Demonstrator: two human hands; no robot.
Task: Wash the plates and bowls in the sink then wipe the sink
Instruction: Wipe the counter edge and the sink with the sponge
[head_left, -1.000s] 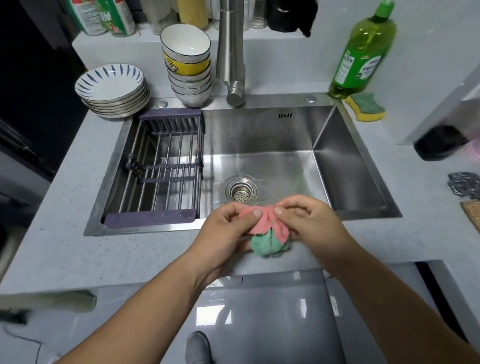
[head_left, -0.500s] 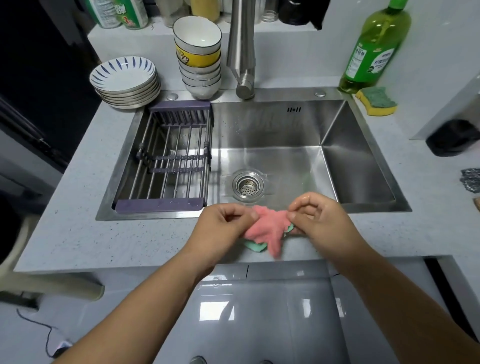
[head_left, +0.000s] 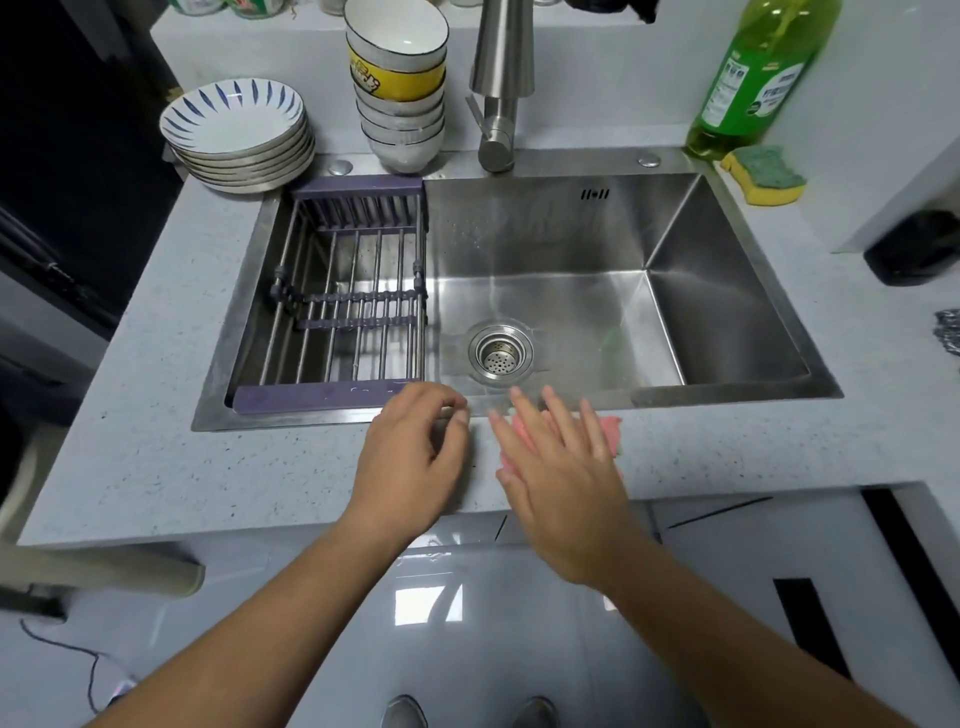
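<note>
A pink and green cloth (head_left: 610, 428) lies flat on the counter at the front rim of the steel sink (head_left: 571, 249). My right hand (head_left: 558, 457) lies on the cloth with straight, spread fingers and covers most of it. Just left of it, my left hand (head_left: 415, 452) hovers over the counter edge with loosely curled fingers, holding nothing. A stack of plates (head_left: 236, 137) with blue leaf marks and a stack of bowls (head_left: 400, 88) stand on the counter behind the sink's left part.
A purple-framed wire drying rack (head_left: 343, 306) fills the sink's left part. The drain strainer (head_left: 500, 354) sits mid-basin under the faucet (head_left: 498, 83). A green detergent bottle (head_left: 753, 78) and a yellow-green sponge (head_left: 763, 174) stand at the back right.
Both hands held the bunched cloth up between their fingertips. Now the cloth lies spread on the counter, the right hand flat on it, and the left hand has let go.
</note>
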